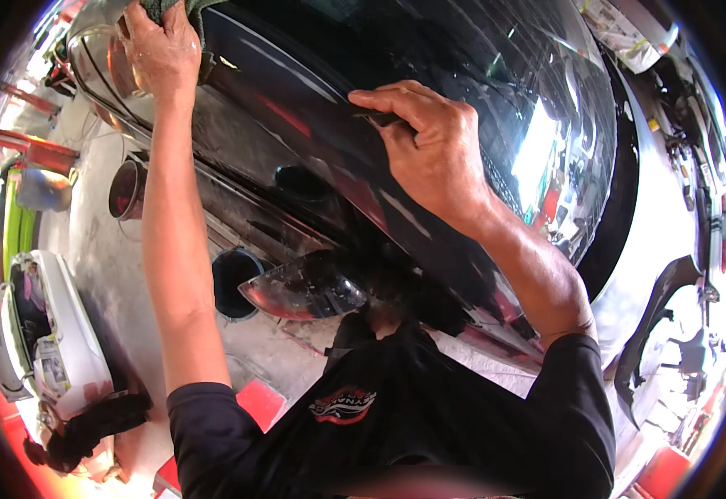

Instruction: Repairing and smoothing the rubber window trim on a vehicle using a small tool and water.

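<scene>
A dark car panel (296, 104) with pale scuffed patches runs under both my arms, below a large curved window (537, 91). At the upper left, my left hand (163, 51) is closed on a dark greenish cloth (203, 10) held against the car. My right hand (433, 141) rests at the panel's upper edge beside the glass. Its fingers pinch together over a thin dark piece (379, 119), mostly hidden, whose kind I cannot make out. A glossy side mirror (305, 287) juts out from the car in front of my body.
A dark bucket (236, 283) stands on the floor left of the mirror, and another bucket (127, 190) farther off. A white bumper-like part (72, 333) lies at the left. Loose black car parts (658, 320) are at the right.
</scene>
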Demonstrator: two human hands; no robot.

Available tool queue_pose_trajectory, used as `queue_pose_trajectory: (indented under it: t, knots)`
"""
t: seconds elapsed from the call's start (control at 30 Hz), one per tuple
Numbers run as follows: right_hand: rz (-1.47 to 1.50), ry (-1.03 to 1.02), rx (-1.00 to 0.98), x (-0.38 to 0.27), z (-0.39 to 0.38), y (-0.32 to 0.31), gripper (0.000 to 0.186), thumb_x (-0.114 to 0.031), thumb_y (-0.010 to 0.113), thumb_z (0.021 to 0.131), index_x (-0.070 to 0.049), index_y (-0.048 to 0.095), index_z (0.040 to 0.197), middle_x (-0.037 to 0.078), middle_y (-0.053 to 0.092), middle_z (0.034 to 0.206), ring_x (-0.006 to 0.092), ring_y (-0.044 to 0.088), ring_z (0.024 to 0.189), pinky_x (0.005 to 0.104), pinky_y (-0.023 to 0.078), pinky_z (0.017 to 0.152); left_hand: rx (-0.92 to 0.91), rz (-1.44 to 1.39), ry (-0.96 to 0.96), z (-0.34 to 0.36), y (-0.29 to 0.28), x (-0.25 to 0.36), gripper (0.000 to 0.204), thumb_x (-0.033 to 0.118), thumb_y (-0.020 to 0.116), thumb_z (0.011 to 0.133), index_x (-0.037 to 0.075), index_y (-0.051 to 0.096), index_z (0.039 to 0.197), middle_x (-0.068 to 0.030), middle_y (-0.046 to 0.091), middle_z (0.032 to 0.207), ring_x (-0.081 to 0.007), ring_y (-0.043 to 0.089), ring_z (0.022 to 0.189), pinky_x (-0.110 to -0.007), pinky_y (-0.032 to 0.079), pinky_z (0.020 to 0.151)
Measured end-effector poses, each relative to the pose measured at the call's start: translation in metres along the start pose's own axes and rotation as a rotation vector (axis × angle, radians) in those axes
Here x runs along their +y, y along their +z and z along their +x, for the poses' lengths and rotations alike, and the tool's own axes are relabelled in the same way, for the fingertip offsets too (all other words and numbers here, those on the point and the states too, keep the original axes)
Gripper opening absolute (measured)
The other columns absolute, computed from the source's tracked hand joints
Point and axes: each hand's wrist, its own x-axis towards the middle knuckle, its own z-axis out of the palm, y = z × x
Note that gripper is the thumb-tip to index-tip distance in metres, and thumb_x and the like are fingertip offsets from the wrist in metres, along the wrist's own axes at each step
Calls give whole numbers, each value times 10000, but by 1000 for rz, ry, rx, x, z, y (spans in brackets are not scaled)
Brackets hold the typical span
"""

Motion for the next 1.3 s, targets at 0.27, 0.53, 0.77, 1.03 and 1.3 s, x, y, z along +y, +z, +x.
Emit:
queue_pose_trajectory:
  t: [0.27, 0.53, 0.77, 1.03, 1.3]
  knots:
    - [-86, -57, 7, 0, 25, 9, 296, 87, 635, 783, -10, 775, 1025, 191, 747, 1028, 352, 741, 927, 408, 617, 847, 25, -98, 28, 3, 2, 10, 449, 287, 723, 941, -16, 598, 1248, -244, 694, 1176, -447, 664, 1095, -474, 508, 939]
    - [-124, -109, -11, -9, -10, -27, 379, 53, 686, 782, -13, 735, 1152, 142, 737, 1117, 307, 689, 1001, 379, 595, 875, 13, -65, 11, 3, 5, 25, 390, 236, 725, 935, -42, 620, 1188, -247, 705, 1081, -451, 678, 1005, -478, 519, 895]
    - [12, -22, -128, 7, -33, -33, 612, 182, 627, 651, -22, 697, 1224, 147, 716, 1231, 314, 677, 1117, 407, 576, 950, -42, -43, -62, 2, -1, 20, 443, 285, 742, 941, -102, 621, 1120, -269, 647, 1113, -409, 637, 1038, -487, 484, 923]
    - [-99, -215, -88, 14, 32, 8, 398, 24, 673, 737, -5, 708, 1133, 113, 711, 1013, 306, 664, 892, 396, 576, 778, -30, -85, -97, 4, 3, 23, 407, 245, 733, 951, -103, 613, 1126, -252, 643, 1102, -369, 656, 1023, -441, 498, 924]
    - [-59, -228, -69, 12, 39, 12, 271, -36, 696, 753, 22, 713, 1017, 145, 706, 944, 334, 667, 909, 400, 584, 815, 4, -85, -40, 1, 4, 24, 348, 196, 733, 937, -53, 615, 1150, -234, 676, 1091, -395, 667, 1000, -453, 507, 912]
